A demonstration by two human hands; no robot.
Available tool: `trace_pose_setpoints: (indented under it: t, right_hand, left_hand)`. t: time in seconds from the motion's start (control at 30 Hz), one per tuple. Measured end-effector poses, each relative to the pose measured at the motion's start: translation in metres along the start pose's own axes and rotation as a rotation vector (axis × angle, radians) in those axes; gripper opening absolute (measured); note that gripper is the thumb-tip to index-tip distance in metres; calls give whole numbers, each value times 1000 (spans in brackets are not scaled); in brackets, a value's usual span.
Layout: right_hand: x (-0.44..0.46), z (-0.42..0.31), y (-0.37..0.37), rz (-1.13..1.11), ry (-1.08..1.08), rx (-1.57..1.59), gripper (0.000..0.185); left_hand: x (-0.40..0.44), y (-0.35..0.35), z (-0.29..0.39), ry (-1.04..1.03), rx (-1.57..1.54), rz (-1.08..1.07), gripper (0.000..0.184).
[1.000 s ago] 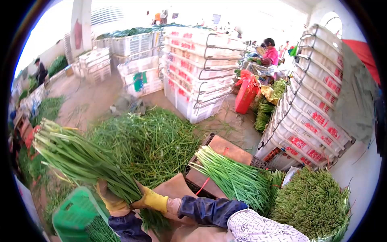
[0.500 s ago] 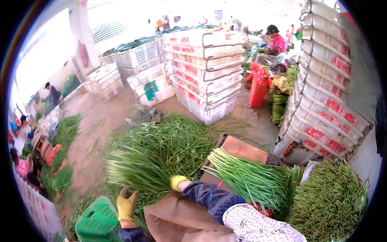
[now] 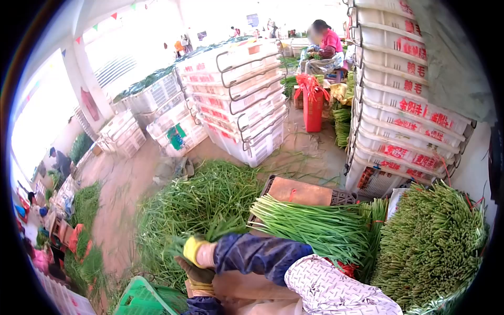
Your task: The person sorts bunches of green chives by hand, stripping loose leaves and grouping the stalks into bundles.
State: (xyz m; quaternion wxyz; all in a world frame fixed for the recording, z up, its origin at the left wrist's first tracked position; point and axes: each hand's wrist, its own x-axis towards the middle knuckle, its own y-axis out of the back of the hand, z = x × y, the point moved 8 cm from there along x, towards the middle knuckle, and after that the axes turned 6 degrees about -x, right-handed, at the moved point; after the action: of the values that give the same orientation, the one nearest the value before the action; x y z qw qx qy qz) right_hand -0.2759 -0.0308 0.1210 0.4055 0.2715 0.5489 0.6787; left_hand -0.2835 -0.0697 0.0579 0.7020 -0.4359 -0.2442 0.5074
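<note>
Both my hands wear yellow gloves with darker palms. My right hand [image 3: 195, 252] is closed on green leafy stalks [image 3: 223, 229], blurred and partly hidden by the hand and forearm. Just below it is my left hand [image 3: 198, 274], its dark palm showing and its fingers apart, holding nothing visible. A large heap of loose greens [image 3: 205, 191] lies on the floor beyond my hands. To their right, a bundle of long green stalks [image 3: 310, 223] rests on a brown board [image 3: 302, 192] over a dark crate.
A green basket [image 3: 142, 296] stands at the lower left. White crates are stacked ahead [image 3: 241, 105] and at the right [image 3: 399, 126]. Upright bundled stalks [image 3: 430, 247] fill the lower right. A person in pink [image 3: 331, 44] sits behind a red container [image 3: 313, 110].
The large bunch of stalks raised at the left came down over the heap and is now mostly out of sight. My left hand let go, then came near my right hand. The view has shifted.
</note>
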Motion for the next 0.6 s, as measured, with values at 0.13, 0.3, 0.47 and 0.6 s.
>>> trace_pose_setpoints:
  t: [0.13, 0.3, 0.47, 0.6]
  right_hand:
    - [-29, -22, -18, -23, 40, 106, 44]
    - [-59, -18, -21, 18, -47, 312, 46]
    - [-54, 40, -59, 525, 19, 1760, 62]
    - [-75, 23, -104, -110, -64, 2930, 63]
  left_hand:
    - [13, 24, -26, 70, -152, -18, 63]
    - [18, 19, -7, 111, -77, 23, 54]
    - [21, -42, 73, -162, 179, -20, 21]
    - [-36, -91, 64, -36, 194, 86, 15]
